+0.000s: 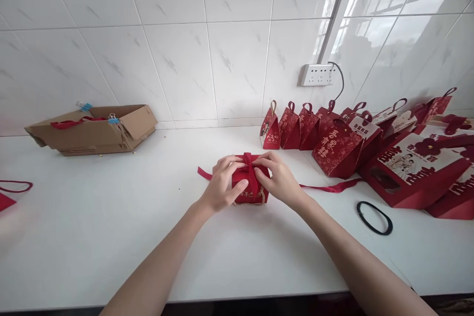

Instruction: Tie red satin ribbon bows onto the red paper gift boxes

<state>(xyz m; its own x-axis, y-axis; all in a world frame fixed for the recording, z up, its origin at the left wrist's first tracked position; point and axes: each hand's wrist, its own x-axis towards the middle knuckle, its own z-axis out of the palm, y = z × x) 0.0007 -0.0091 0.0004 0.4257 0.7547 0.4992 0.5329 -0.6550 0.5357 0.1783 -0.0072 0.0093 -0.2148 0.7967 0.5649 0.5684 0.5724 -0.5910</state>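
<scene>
A small red gift box (252, 192) sits on the white table (111, 237) in front of me, with a red ribbon (249, 174) crossed over its top. My left hand (222, 185) grips the box's left side, fingers pinching the ribbon at the top and thumb on the front. My right hand (279, 177) holds the right side, fingers closed on the ribbon near the knot. One ribbon tail (204, 174) trails left, the other ribbon tail (331, 187) runs right along the table.
Several red handled gift boxes (296, 128) line the wall at right, with larger red boxes (411, 170) beside them. A black band (374, 217) lies on the table. An open cardboard box (94, 131) sits far left. A power strip (316, 74) hangs on the tiled wall.
</scene>
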